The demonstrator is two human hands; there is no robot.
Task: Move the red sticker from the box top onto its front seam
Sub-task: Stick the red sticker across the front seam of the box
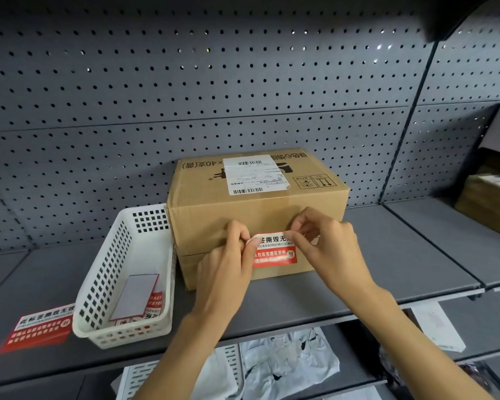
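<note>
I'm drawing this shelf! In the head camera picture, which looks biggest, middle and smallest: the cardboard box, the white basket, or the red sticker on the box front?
1. cardboard box
2. white basket, though it sits nearer the camera
3. red sticker, clearly smallest

White basket (pixel 133 272) tight against the box (pixel 254 203) on its left; bare shelf (pixel 401 255) to its right.

two hands (pixel 274 255), one cardboard box (pixel 257 203), one white basket (pixel 122 284), one shipping label (pixel 254 174), and two red stickers outside the basket: one on the box front (pixel 274 252), one on the shelf (pixel 38 330).
</note>
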